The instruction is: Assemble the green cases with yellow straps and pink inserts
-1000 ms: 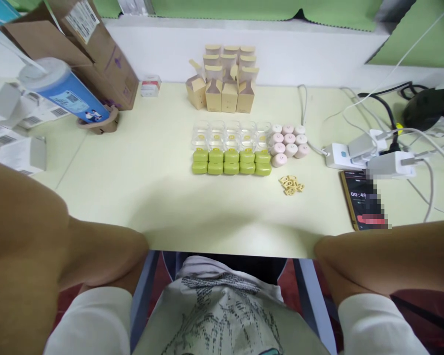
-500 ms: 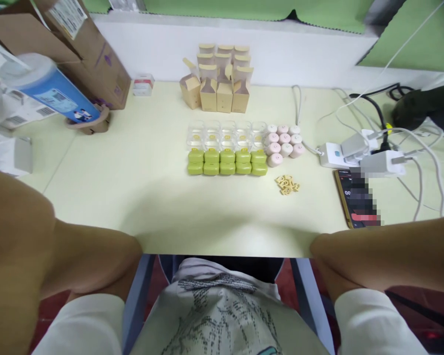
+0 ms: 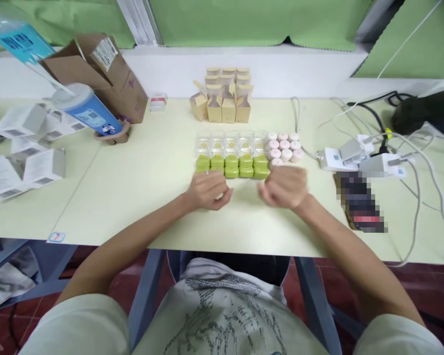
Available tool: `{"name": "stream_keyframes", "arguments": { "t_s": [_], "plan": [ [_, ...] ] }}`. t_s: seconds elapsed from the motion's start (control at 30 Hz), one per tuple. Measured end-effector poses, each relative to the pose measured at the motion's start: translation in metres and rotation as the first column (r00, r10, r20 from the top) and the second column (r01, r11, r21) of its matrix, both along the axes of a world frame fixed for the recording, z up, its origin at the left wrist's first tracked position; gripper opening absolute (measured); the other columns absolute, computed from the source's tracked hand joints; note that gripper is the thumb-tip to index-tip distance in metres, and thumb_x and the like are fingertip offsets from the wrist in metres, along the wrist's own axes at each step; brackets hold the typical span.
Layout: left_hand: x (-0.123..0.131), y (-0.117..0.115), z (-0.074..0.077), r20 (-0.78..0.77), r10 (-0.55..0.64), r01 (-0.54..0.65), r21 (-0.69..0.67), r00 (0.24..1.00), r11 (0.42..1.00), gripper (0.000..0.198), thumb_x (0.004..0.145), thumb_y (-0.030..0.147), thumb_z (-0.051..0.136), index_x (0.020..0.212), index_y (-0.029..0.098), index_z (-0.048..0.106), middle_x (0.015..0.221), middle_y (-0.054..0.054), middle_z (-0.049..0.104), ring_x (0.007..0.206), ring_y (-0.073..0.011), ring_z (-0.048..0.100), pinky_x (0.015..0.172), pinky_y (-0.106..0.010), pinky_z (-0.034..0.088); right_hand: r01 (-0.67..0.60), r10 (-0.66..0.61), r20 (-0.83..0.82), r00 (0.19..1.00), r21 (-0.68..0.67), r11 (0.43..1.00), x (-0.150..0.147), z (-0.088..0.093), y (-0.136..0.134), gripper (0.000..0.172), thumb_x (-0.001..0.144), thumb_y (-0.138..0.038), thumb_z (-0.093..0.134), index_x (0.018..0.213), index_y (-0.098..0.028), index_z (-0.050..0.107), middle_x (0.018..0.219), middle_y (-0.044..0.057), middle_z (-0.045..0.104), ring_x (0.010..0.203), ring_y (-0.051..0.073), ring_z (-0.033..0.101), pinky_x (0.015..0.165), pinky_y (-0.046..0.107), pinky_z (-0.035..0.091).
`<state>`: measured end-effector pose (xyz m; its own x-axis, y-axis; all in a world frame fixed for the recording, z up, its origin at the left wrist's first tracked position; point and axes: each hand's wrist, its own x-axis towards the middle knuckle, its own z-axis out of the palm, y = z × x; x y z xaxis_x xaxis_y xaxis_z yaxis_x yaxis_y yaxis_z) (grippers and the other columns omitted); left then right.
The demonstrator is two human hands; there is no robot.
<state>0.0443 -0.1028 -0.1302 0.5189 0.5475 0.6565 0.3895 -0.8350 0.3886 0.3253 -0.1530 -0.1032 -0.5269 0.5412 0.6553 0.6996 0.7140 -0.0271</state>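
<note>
Both of my hands are over the pale table (image 3: 133, 182), just in front of a block of green cases (image 3: 246, 166). My left hand (image 3: 207, 190) is curled closed at the block's front left corner, with a pale bit showing under its fingers. My right hand (image 3: 285, 187) is a loose fist, slightly blurred, in front of the pink round pieces (image 3: 284, 148). It covers the spot where small yellow pieces lay. Behind the green cases stand clear plastic boxes (image 3: 231, 144). Further back are tan cartons (image 3: 225, 98) with open flaps.
A phone (image 3: 358, 202) lies right of my right hand, beside a power strip with chargers (image 3: 350, 155) and loose cables. A blue canister (image 3: 85, 111), a cardboard box (image 3: 107, 74) and white folded packets (image 3: 25, 165) are on the left. A dark object (image 3: 422, 111) sits far right.
My arms have swung from beside my body out over the table, and both hands now sit closed in front of the green cases. The yellow pieces are now hidden. The view has tilted up.
</note>
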Motion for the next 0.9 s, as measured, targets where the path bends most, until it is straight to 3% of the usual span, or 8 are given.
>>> {"name": "stream_keyframes", "arguments": {
  "t_s": [0.07,0.13,0.2,0.3,0.43,0.63,0.9],
  "plan": [
    [0.004,-0.007,-0.004,-0.217,-0.203,0.201,-0.032,0.955,0.979,0.048,0.104,0.044,0.077,0.064,0.026,0.057,0.059,0.001,0.053,0.056,-0.0170,0.055,0.052,-0.035,0.040,-0.240,0.231,0.095,0.968,0.103,0.965,-0.010,-0.011,-0.003,0.046,0.113,-0.033,0.071,0.071,-0.023,0.056,0.062,-0.005,0.052,0.060,0.013,0.043,0.055,0.029,0.037],
    [0.006,-0.012,-0.007,-0.347,-0.280,0.283,-0.042,0.895,0.958,0.048,0.104,0.034,0.072,0.061,0.027,0.052,0.058,0.001,0.051,0.057,-0.0180,0.053,0.053,-0.037,0.033,-0.376,0.351,0.146,0.925,0.212,0.902,-0.021,-0.019,-0.007,0.051,0.111,-0.024,0.070,0.065,-0.024,0.049,0.057,-0.005,0.045,0.060,0.015,0.039,0.055,0.032,0.030],
    [0.007,-0.015,-0.009,-0.373,-0.203,0.232,0.035,0.905,0.972,0.045,0.104,0.028,0.068,0.062,0.026,0.052,0.060,0.000,0.054,0.058,-0.0179,0.053,0.054,-0.037,0.029,-0.358,0.336,0.127,0.933,0.266,0.895,-0.029,-0.024,-0.010,0.048,0.109,-0.019,0.070,0.066,-0.024,0.051,0.060,-0.004,0.050,0.063,0.015,0.043,0.057,0.033,0.032],
    [0.006,-0.014,-0.013,-0.342,-0.060,0.153,0.252,0.938,0.956,0.044,0.104,0.024,0.064,0.062,0.024,0.052,0.058,0.000,0.054,0.056,-0.0161,0.052,0.053,-0.037,0.023,-0.311,0.290,0.132,0.948,0.195,0.930,-0.035,-0.032,-0.007,0.044,0.110,-0.017,0.065,0.067,-0.023,0.055,0.062,-0.003,0.054,0.063,0.015,0.046,0.058,0.033,0.034],
    [0.007,-0.012,-0.016,-0.215,-0.090,0.183,0.466,0.972,0.866,0.043,0.103,0.015,0.061,0.062,0.022,0.051,0.057,0.002,0.054,0.054,-0.0136,0.052,0.051,-0.036,0.025,-0.309,0.292,0.172,0.941,0.076,0.948,-0.036,-0.040,0.002,0.044,0.111,-0.018,0.060,0.067,-0.023,0.058,0.061,-0.002,0.055,0.062,0.015,0.047,0.058,0.034,0.033],
    [0.013,-0.011,-0.014,-0.259,-0.150,0.247,0.398,0.954,0.884,0.042,0.102,0.014,0.061,0.061,0.022,0.053,0.058,0.002,0.059,0.054,-0.0129,0.052,0.050,-0.033,0.032,-0.203,0.193,0.078,0.978,0.154,0.967,-0.030,-0.035,0.003,0.041,0.104,-0.014,0.062,0.064,-0.022,0.057,0.060,-0.001,0.057,0.059,0.014,0.044,0.057,0.034,0.029],
    [0.013,-0.010,-0.019,-0.229,-0.130,0.208,0.361,0.965,0.909,0.039,0.098,0.012,0.059,0.061,0.021,0.056,0.057,0.002,0.060,0.053,-0.0133,0.054,0.049,-0.033,0.032,-0.258,0.257,-0.014,0.966,-0.029,0.966,-0.032,-0.043,0.003,0.044,0.107,-0.017,0.059,0.064,-0.023,0.057,0.058,-0.003,0.056,0.054,0.014,0.042,0.056,0.034,0.029]
  ]
}}
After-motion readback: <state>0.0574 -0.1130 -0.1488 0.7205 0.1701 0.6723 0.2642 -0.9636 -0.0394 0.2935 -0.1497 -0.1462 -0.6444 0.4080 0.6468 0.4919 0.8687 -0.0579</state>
